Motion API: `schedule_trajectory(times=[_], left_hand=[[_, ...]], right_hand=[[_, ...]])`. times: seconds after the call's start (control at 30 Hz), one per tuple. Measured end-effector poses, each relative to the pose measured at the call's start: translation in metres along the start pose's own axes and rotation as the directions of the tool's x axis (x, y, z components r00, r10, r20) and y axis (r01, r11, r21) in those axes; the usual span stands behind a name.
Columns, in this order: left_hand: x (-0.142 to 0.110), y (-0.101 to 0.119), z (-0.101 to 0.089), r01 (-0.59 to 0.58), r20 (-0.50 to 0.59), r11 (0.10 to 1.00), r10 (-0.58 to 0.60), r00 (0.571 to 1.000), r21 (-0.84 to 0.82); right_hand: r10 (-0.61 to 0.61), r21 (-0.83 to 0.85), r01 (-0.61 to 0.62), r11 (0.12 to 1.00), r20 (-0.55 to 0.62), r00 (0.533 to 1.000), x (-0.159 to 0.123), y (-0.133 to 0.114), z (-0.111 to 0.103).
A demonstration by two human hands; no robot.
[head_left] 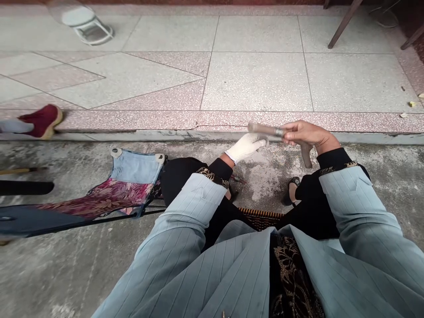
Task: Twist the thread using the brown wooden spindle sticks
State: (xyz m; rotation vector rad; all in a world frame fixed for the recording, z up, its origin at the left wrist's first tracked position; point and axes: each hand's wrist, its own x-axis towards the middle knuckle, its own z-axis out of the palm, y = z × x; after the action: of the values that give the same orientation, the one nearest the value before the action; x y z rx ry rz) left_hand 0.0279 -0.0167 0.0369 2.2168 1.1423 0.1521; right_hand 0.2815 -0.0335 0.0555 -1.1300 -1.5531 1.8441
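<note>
My left hand (245, 148) wears a white knitted glove and is closed, thumb against fingers; a small pale, blurred shape at its fingertips cannot be made out. Just right of it, my bare right hand (303, 132) grips a brownish wooden tool (261, 128) with a silvery wire binding. One end of the tool points left, above the glove. A brown, forked-looking piece (307, 157) hangs below my right palm; whether it belongs to the same tool is unclear. Both hands are held over the step's edge, in front of my knees.
A low step (149, 134) with tiled floor lies ahead. To the left stand a folding recliner (122, 190) with patterned cloth and another person's red shoe (41, 121). A white stool (89, 26) is at the back left, wooden legs (344, 24) at the back right.
</note>
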Motion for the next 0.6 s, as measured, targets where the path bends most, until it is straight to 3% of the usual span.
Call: schedule_trajectory(times=[0.07, 0.17, 0.3, 0.37, 0.47, 0.53, 0.6], left_hand=[[-0.001, 0.005, 0.005, -0.021, 0.017, 0.996, 0.023, 1.000, -0.087], [-0.002, 0.012, 0.012, -0.046, 0.053, 0.978, 0.058, 0.997, -0.201], [-0.002, 0.015, 0.019, -0.092, 0.108, 0.986, 0.108, 0.988, -0.140], [-0.002, 0.014, 0.021, -0.138, 0.120, 0.988, 0.147, 0.982, -0.075], [0.000, 0.012, 0.022, -0.175, 0.099, 0.983, 0.169, 0.981, 0.054], [0.001, 0.009, 0.021, -0.171, 0.088, 0.974, 0.160, 0.983, 0.150], [0.002, 0.007, 0.018, -0.171, 0.095, 0.956, 0.152, 0.984, 0.238]], right_hand=[[-0.018, 0.110, 0.045, 0.993, -0.240, 0.971, 0.002, 0.002, -0.002], [0.083, 0.139, -0.025, 0.990, -0.434, 0.897, 0.012, 0.011, -0.001], [0.126, -0.139, -0.253, 0.957, -0.589, 0.799, 0.024, 0.020, 0.002], [0.092, -0.357, -0.380, 0.853, -0.615, 0.783, 0.025, 0.018, 0.003], [0.102, -0.606, -0.512, 0.609, -0.580, 0.808, 0.023, 0.013, 0.004], [0.180, -0.705, -0.528, 0.473, -0.510, 0.841, 0.021, 0.011, 0.005], [0.282, -0.777, -0.481, 0.407, -0.394, 0.875, 0.021, 0.013, 0.006]])
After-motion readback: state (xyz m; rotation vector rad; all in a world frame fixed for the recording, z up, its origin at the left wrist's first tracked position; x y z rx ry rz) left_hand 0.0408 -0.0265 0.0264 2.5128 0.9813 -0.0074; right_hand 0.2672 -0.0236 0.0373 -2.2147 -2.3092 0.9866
